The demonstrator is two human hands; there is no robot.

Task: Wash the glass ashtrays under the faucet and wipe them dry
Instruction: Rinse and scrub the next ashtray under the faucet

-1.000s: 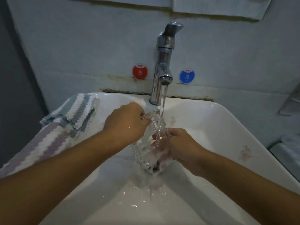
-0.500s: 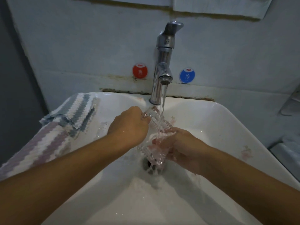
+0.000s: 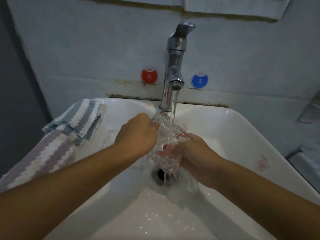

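A clear ribbed glass ashtray (image 3: 164, 126) is held tilted on edge under the running chrome faucet (image 3: 174, 70), above the drain (image 3: 160, 174) of the white sink (image 3: 233, 135). My left hand (image 3: 138, 134) grips its upper left rim. My right hand (image 3: 188, 153) holds its lower right side, with fingers rubbing the wet glass. Water streams over the ashtray and my right fingers into the drain. A second clear glass ashtray (image 3: 108, 137) lies on the sink's left slope, partly hidden by my left wrist.
Striped cloths (image 3: 57, 135) in grey, blue, purple and white hang over the sink's left rim. Red (image 3: 149, 75) and blue (image 3: 199, 80) round stickers flank the faucet on the wall. A dim shelf edge (image 3: 310, 111) shows at far right.
The ashtray has been turned and raised nearer the spout, its rim now higher under the stream. My left hand moved slightly left and down; water splashes more over the basin.
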